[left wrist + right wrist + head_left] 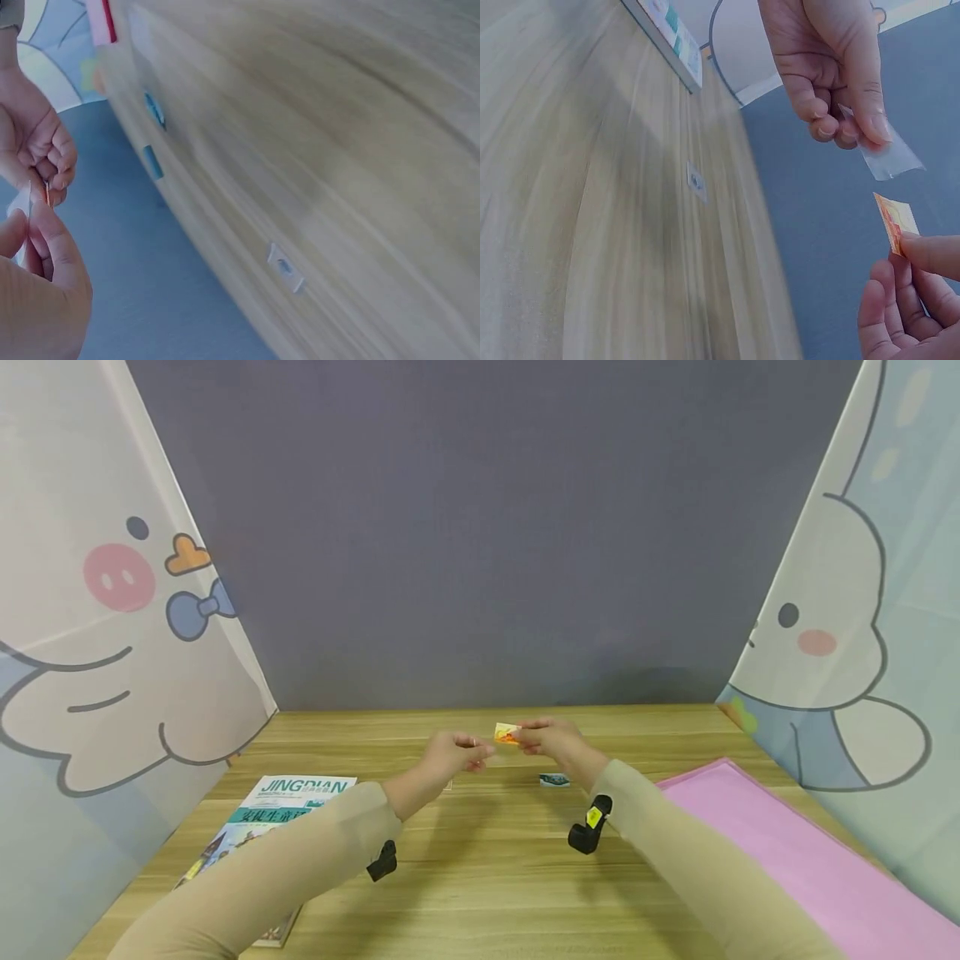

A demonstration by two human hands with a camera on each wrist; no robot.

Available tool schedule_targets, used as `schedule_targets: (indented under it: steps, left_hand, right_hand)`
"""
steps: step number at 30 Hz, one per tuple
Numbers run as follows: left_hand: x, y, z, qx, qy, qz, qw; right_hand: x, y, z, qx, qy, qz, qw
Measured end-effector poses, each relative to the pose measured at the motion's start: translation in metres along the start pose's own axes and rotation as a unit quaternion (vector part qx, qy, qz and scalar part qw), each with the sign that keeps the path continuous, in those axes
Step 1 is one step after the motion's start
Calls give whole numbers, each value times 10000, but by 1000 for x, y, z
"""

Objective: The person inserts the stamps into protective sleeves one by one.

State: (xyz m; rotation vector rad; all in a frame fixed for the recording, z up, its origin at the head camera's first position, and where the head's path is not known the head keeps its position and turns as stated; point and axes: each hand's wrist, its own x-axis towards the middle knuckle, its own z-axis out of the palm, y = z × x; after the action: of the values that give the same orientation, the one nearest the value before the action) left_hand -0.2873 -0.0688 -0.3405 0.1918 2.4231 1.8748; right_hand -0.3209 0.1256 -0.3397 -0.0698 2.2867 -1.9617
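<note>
Over the back half of the table, my left hand (453, 753) and right hand (553, 741) face each other. Thumb and fingers of the left pinch a small clear plastic sleeve (894, 157), best seen in the right wrist view. A small orange-and-yellow stamp-like card (506, 732) is pinched by one edge in the right hand. A short gap parts card and sleeve in the right wrist view. Below the right hand, a small dark teal picture card (554, 780) lies on the wood. Another small pale piece (697, 182) lies beneath the left hand, mostly hidden in the head view.
A children's magazine (300, 787) lies on the wooden table (465, 893) at the left, partly under my left forearm. To the right is a pink mat (795, 852). A grey panel (495, 543) stands behind, with cartoon-printed curtains (67, 693) at the sides.
</note>
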Motion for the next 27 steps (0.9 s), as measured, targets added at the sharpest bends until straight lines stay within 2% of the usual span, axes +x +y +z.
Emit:
schedule_targets:
  steps: [10,15,27]
  left_hand:
    - [1,21,-9,-201,192,-44,9996]
    - [2,24,-12,-546,223,-12,9983]
    - [-1,26,-15,-660,158,-128,9976]
  right_hand:
    - [-14,-13,-8,179,119,-178,9996]
    - [-22,-21,-10,335,32,-307,9990]
    - [-33,-29,-10,367,34,-325,9988]
